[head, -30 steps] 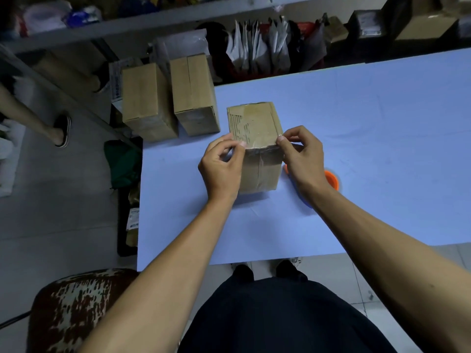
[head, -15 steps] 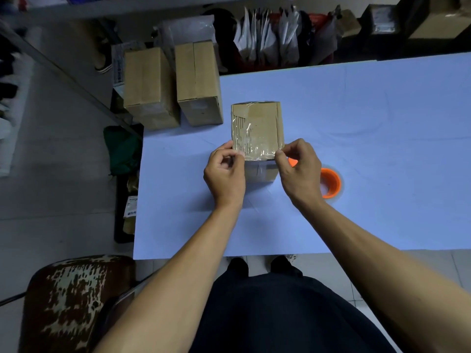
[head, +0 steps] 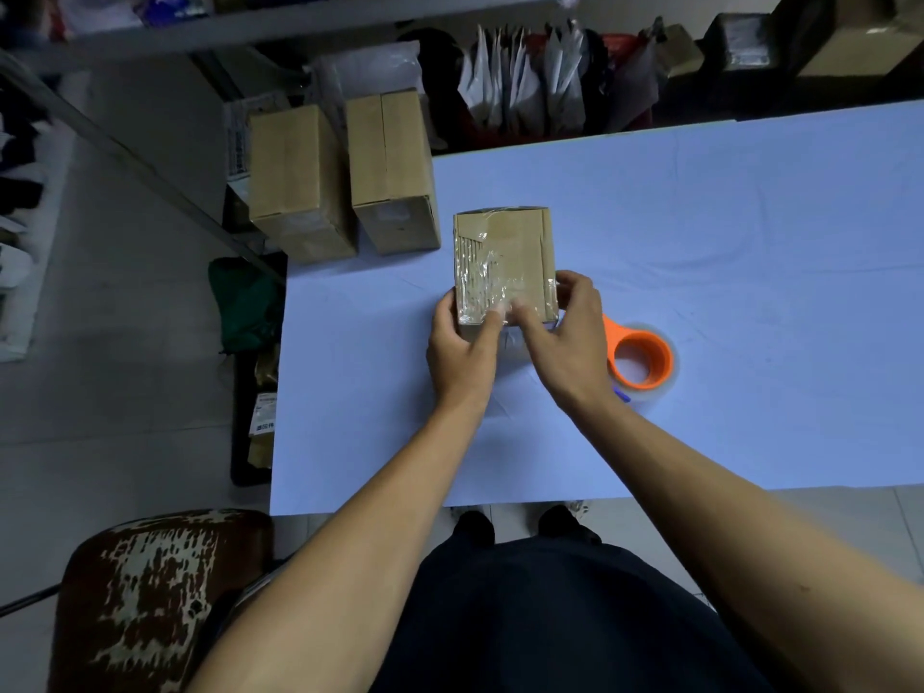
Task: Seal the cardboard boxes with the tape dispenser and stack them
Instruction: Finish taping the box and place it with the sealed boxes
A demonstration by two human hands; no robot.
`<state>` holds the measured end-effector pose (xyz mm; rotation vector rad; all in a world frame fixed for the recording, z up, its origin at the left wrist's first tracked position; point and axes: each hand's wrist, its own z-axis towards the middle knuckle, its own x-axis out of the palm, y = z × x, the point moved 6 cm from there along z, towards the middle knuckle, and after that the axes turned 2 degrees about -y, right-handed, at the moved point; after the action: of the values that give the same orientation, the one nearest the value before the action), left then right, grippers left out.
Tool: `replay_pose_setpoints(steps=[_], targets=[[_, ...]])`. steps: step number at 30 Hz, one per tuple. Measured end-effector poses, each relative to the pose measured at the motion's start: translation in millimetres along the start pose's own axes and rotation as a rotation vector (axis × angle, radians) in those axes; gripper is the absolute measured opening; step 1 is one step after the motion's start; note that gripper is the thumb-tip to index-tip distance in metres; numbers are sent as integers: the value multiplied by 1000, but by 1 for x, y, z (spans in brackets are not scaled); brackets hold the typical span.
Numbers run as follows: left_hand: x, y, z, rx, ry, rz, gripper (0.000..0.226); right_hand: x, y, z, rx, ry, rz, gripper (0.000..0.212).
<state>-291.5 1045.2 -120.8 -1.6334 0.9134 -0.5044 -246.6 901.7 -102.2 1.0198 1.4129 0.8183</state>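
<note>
A small cardboard box (head: pixel 505 252) stands on the pale blue table (head: pixel 725 232), its top covered with wrinkled clear tape. My left hand (head: pixel 462 352) grips the box's near left corner, thumb lying on the taped top. At the near right corner my right hand (head: pixel 567 342) holds the box, its thumb pressing the tape beside the left thumb and its fingers on the right side. An orange tape roll (head: pixel 665 365) lies flat on the table just right of my right hand. Two taped boxes, one (head: pixel 295 182) and another (head: pixel 390 167), sit side by side at the table's back left corner.
Bags and packages (head: pixel 525 87) crowd the floor and shelf behind the table. A worn brown chair (head: pixel 150 592) stands at the lower left. A green bag (head: pixel 245 302) lies off the table's left edge.
The box now sits flat with its top toward me. Both thumbs slid from the near corners inward onto the taped top, meeting near the middle of the near edge.
</note>
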Motion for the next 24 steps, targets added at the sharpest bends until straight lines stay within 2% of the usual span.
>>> replay_pose_setpoints(steps=[2,7,10,14,16,20,21,24], targets=[[2,-2,-3,54,14,108,48,3,2,1,-26,3,-76,49],[1,-3,0,38,6,104,39,-3,-3,2,2,27,-19,38],[-4,1,7,21,43,86,38,-9,-8,3,37,81,72,39],[-9,-3,12,28,57,136,37,-10,-3,2,28,147,52,38],[-10,-11,13,35,54,158,32,-10,1,0,-13,222,31,44],[-13,-22,28,-32,99,107,41,-12,9,-2,-64,391,26,87],[-13,-23,32,-61,111,99,41,-12,12,-2,-97,404,43,90],[-14,-34,33,-104,190,24,31,-13,16,5,-106,326,91,79]])
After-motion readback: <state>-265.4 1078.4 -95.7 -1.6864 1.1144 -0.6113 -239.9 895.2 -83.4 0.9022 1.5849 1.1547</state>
